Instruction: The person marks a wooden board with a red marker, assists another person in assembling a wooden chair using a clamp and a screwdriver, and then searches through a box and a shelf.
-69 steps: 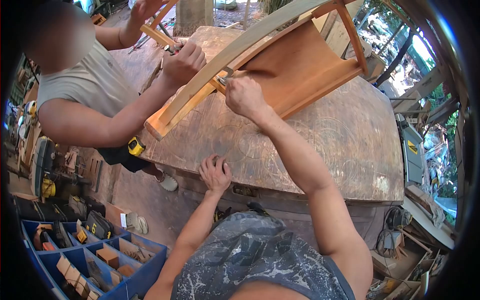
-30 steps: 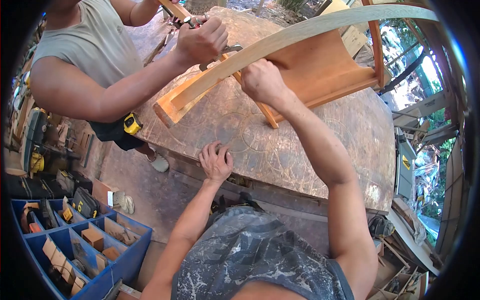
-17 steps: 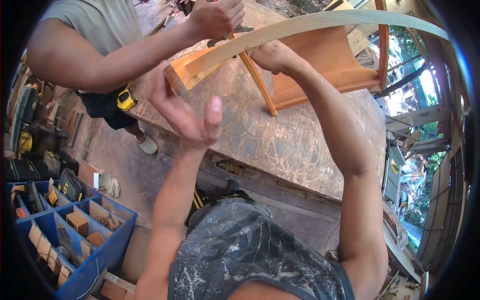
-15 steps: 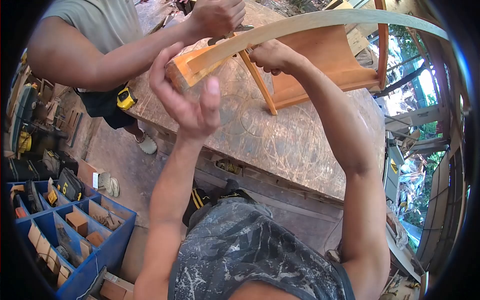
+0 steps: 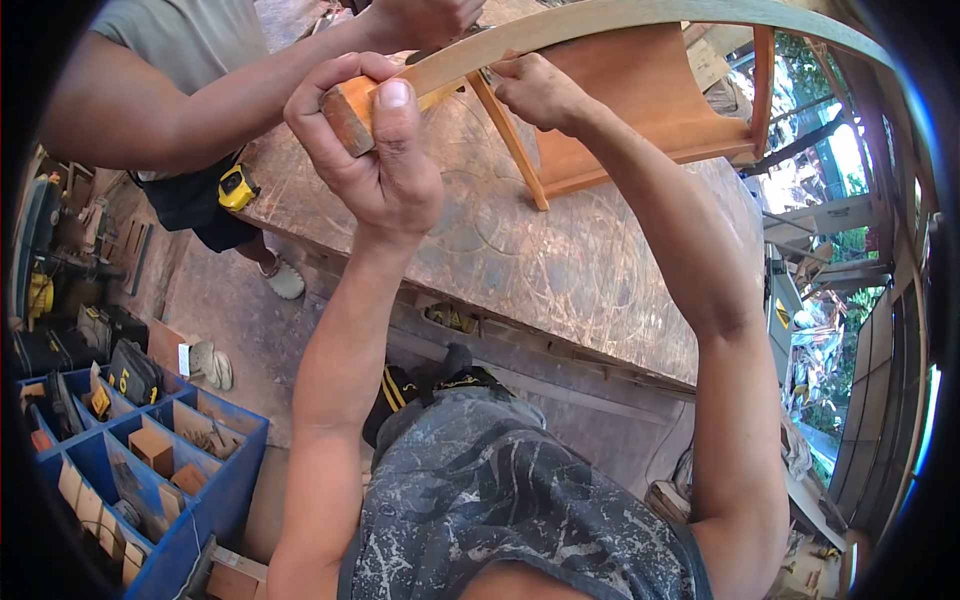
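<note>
My left hand (image 5: 375, 150) is wrapped round the end of an orange-stained wooden piece (image 5: 349, 117), thumb on the near side and fingers behind. A long, pale curved wooden strip (image 5: 620, 24) meets that end and arches to the right. My right hand (image 5: 541, 92) is closed under the strip, beside a thin orange wooden bar (image 5: 507, 135); what its fingers pinch is hidden. Behind it, an orange wooden chair-like frame with a curved panel (image 5: 625, 85) rests on the worn workbench (image 5: 560, 270). A co-worker's hand (image 5: 425, 18) is at the top, beyond the strip.
The co-worker stands at the left bench edge, with a yellow tape measure (image 5: 236, 187) at the waist. A blue compartment box (image 5: 225, 490) with wood offcuts and tools stands on the floor at lower left. Slippers (image 5: 211, 365) lie near it.
My left hand has closed from spread fingers onto the end of the orange wooden piece. My right hand has stayed under the strip. The co-worker's hand has shifted up in view.
</note>
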A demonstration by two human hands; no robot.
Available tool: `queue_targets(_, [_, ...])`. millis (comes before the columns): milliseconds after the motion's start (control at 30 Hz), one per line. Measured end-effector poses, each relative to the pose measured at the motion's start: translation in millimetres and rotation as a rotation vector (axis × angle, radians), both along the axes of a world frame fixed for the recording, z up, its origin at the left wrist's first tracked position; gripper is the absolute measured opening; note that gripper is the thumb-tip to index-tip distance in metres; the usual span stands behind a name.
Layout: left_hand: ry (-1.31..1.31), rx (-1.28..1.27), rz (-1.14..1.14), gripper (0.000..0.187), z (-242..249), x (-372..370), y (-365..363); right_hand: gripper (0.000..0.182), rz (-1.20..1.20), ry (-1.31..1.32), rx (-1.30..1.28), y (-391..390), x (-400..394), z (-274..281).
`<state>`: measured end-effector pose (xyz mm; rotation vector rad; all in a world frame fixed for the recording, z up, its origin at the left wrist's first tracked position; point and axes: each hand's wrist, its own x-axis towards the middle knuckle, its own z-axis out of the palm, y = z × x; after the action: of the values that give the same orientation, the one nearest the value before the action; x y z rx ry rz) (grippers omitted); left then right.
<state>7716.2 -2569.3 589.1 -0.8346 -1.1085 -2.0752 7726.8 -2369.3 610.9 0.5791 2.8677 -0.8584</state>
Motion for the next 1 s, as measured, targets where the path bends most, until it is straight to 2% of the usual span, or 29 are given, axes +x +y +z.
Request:
queue_targets(67, [-0.047,0.054,-0.066,0.024,3,3,1,0.041,0.095,0.065,0.155,0,2,-2])
queue_targets(200, [0.006,0.012,-0.013,0.024,0,-2,0,0.046,0.09,0.05,0.246,0,6,-4])
queue_targets(267, [-0.025,0.003,-0.049,0.024,0,0,-2,0.049,0.184,0.171,0.338,7,9,-15])
queue_targets(467, [0.033,-0.023,-0.023,0.024,3,-1,-2,0.051,0.323,0.38,0.385,28,19,-41])
queue_targets(600, [0.039,-0.071,-0.007,0.025,2,-3,-6,0.052,0.338,0.456,0.355,32,29,-52])
queue_targets(700, [0.028,-0.06,-0.018,0.025,5,0,-6,0.058,0.284,0.358,0.348,35,33,-62])
queue_targets(833, [0.009,-0.053,-0.061,0.026,6,3,-6,0.061,0.302,0.511,0.449,46,32,-98])
queue_targets(900, [0.003,-0.053,-0.076,0.027,8,4,-6,0.061,0.298,0.556,0.476,45,29,-99])
queue_targets(1000, [-0.026,-0.086,-0.063,0.027,6,3,-8,0.059,0.225,0.482,0.393,33,34,-89])
